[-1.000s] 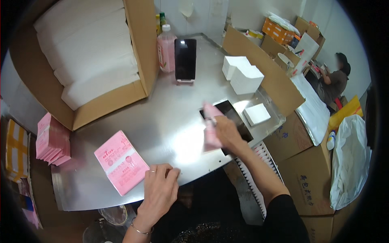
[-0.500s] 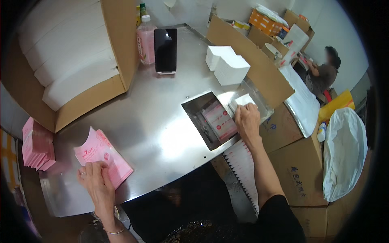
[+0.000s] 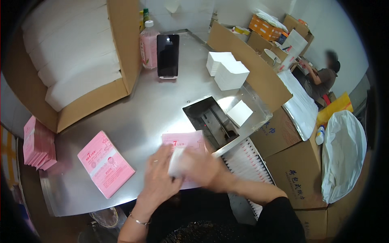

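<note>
My left hand (image 3: 160, 172), wearing a ring, is closed at the left side of a pink printed packet (image 3: 184, 139) near the table's front edge. A white wad of folded paper (image 3: 175, 163) sits between my hands, over the packet. My right hand (image 3: 208, 168), smeared by motion, has its fingers at that wad's right side; the fingertips are hard to make out. Both hands hide much of the packet. To the left lies a stack of pink packets (image 3: 106, 164). A small white paper stack (image 3: 240, 113) rests right of the rectangular opening (image 3: 198, 111) in the metal table.
Taller white paper stacks (image 3: 229, 72) stand farther back. A phone (image 3: 167, 56) is propped beside a pink bottle (image 3: 148, 46). An open carton (image 3: 91, 101) of white bundles is at left, near more pink packets (image 3: 38, 143). Cartons (image 3: 298, 174) stand right; another person (image 3: 322, 79) sits beyond.
Both hands have come together at the middle front, my left moving right and my right moving left. A pink packet now lies there, and the one inside the opening is gone.
</note>
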`<state>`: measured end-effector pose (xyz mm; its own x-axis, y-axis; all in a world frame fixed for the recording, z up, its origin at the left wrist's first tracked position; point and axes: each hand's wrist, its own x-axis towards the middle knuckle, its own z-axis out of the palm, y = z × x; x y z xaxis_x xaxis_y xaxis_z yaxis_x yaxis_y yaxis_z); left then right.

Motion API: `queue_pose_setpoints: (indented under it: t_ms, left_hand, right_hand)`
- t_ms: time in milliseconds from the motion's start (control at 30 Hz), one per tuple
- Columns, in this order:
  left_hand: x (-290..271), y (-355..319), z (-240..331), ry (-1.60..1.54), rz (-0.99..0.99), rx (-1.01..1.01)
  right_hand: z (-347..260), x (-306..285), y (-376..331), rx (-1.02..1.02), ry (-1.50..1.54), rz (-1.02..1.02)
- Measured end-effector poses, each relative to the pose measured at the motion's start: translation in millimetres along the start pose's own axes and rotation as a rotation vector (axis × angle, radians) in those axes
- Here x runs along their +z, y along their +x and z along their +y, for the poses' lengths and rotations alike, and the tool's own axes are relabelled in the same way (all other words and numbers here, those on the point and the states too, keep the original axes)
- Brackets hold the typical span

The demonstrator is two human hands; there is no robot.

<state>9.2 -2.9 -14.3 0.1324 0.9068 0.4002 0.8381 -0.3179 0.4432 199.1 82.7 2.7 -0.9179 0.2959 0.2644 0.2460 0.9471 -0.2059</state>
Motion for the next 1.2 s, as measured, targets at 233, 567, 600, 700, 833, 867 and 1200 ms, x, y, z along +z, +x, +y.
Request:
queue_pose_setpoints:
  t_ms: [233,567,600,700,833,867,1200]
  left_hand:
    - [21,13,20,0.152,0.027,-0.139]
    - [5,8,4,0.296,0.046,-0.117]
    - [3,8,4,0.287,0.044,-0.12]
    - [0,2,6,0.32,0.065,-0.129]
    - [5,-3,5,0.251,0.053,-0.146]
    - [7,-3,4,0.222,0.056,-0.138]
    - [-1,-4,3,0.48,0.149,-0.169]
  right_hand:
    - [14,30,51,0.272,-0.214,-0.086]
    - [49,-25,-16,0.349,-0.167,0.521]
    - [46,-20,-9,0.312,-0.169,0.505]
    - [22,-3,8,0.115,-0.12,0.368]
    - [19,25,26,0.119,-0.123,0.319]
    - [23,31,32,0.179,-0.109,0.296]
    - [58,22,6,0.295,-0.13,0.463]
